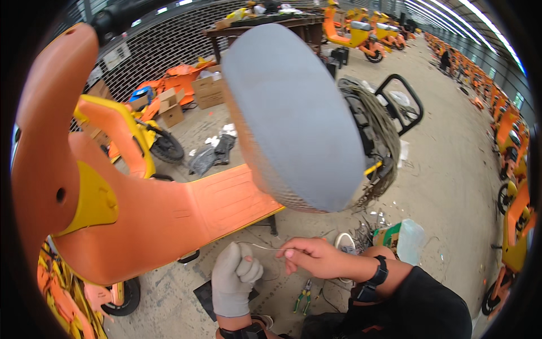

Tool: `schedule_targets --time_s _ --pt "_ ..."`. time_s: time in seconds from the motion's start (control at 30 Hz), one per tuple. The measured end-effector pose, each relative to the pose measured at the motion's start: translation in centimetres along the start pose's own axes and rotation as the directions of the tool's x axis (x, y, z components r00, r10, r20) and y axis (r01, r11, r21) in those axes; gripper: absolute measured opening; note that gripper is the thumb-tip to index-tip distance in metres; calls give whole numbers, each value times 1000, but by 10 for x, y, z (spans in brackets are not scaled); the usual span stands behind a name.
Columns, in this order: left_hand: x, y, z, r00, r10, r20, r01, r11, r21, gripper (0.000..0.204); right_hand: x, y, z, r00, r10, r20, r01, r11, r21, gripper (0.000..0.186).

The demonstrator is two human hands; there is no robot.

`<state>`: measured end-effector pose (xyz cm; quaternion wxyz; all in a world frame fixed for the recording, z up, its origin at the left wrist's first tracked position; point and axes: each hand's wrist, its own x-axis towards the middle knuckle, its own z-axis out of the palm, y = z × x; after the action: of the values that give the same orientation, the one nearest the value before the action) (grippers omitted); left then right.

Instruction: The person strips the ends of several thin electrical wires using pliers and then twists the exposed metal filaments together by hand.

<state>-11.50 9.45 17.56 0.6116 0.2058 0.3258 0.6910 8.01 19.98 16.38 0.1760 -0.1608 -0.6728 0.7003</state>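
A thin pale wire [262,247] bows between my two hands, low in front of an orange and yellow scooter [152,214]. My left hand [233,279], in a light grey glove, is closed in a fist around one end of it. My bare right hand [313,257] pinches the wire between thumb and fingertips. The scooter's grey seat [299,113] rises just beyond both hands. On the floor below them lie green-handled pliers [303,296]. How much wire is inside the glove is hidden.
Behind the seat is a coil of cable [387,152] beside a black metal frame [419,107]. A green tub [387,236] stands right of my knee. Cardboard boxes [209,90] and black plastic [214,155] lie beyond the footboard. More scooters [514,214] line the right side.
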Motion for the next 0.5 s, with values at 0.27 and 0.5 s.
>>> schedule_targets --time_s 0.27,0.5 --pt "0 6 -8 997 -74 21 76 992 -98 40 0 8 2 999 -3 -39 1 999 -48 24" --pt "5 -1 -12 1000 -17 17 18 995 -95 44 9 9 -1 996 74 -50 -61 975 215 27"
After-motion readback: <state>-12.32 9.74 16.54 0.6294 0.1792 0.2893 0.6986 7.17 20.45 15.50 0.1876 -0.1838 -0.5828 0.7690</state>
